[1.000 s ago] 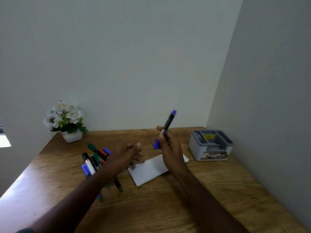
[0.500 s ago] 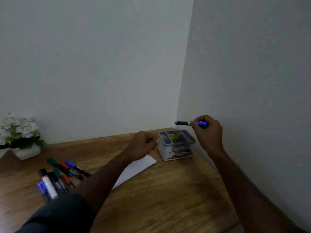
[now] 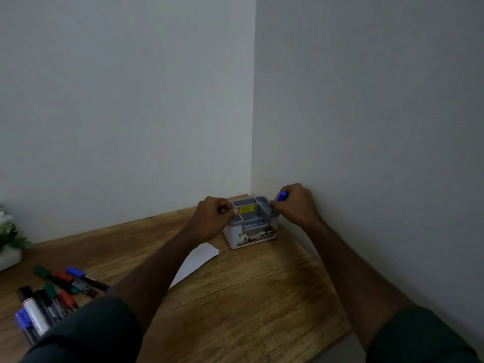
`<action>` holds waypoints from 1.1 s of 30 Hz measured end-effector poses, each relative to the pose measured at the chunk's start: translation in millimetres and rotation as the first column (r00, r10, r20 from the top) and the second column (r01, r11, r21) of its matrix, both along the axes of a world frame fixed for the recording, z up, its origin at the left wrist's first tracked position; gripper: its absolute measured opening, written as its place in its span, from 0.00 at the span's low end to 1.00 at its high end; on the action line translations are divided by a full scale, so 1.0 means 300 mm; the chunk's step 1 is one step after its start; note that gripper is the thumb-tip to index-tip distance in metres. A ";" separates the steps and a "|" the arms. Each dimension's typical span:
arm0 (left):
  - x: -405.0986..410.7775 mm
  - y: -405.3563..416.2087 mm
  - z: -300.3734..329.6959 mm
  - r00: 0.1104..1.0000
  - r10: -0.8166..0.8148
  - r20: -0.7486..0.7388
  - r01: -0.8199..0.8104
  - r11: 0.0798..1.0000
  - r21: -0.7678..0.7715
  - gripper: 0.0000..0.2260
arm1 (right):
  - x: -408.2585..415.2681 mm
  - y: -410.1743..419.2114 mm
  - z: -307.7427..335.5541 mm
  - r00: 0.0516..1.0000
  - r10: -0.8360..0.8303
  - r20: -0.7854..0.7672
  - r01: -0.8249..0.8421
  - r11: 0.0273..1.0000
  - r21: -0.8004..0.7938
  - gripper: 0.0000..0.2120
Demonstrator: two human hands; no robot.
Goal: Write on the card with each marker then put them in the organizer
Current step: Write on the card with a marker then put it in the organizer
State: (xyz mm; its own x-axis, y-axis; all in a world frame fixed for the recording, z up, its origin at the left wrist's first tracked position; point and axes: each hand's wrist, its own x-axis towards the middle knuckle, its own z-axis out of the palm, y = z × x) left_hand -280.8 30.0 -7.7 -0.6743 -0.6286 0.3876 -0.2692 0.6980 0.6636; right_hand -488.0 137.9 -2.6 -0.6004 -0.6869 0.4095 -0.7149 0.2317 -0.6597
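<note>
In the head view, the right hand (image 3: 294, 205) is gripping a blue marker (image 3: 282, 196) in curled fingers at the right rim of the grey organizer (image 3: 251, 226). The left hand (image 3: 213, 217) is pinching its left rim. The white card (image 3: 195, 260) is lying beside it on the wooden table (image 3: 248, 297), with 1 cluster of markers (image 3: 57, 292) lying well to the left.

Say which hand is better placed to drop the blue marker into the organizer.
Right. The right hand already grips the blue marker at the organizer's right rim; the left hand is at the left rim, fingers curled, without a marker.
</note>
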 end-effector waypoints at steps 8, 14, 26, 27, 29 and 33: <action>0.084 -0.025 0.000 0.999 0.032 -0.028 -0.032 0.999 0.002 0.06 | 0.051 0.040 0.032 0.984 -0.157 -0.085 0.145 0.981 -0.128 0.23; 0.244 -0.034 0.015 0.995 0.097 -0.031 -0.096 0.995 0.015 0.06 | 0.295 -0.002 0.090 0.983 -0.070 -0.169 0.026 0.968 -0.251 0.12; 0.879 -0.133 -0.111 0.895 0.429 0.127 -0.426 0.903 -0.047 0.09 | 0.939 -0.278 -0.166 0.707 0.675 -0.212 -0.652 0.738 0.173 0.05; 0.918 -0.136 -0.122 0.879 0.456 0.137 -0.453 0.890 -0.056 0.09 | 0.971 -0.293 -0.178 0.694 0.694 -0.194 -0.663 0.720 0.203 0.06; 0.976 -0.136 -0.138 0.860 0.488 0.152 -0.485 0.873 -0.055 0.07 | 1.022 -0.311 -0.185 0.707 0.693 -0.142 -0.642 0.713 0.281 0.09; 1.017 -0.134 -0.159 0.848 0.503 0.166 -0.506 0.862 -0.026 0.04 | 1.079 -0.336 -0.203 0.749 0.642 -0.164 -0.544 0.737 0.400 0.08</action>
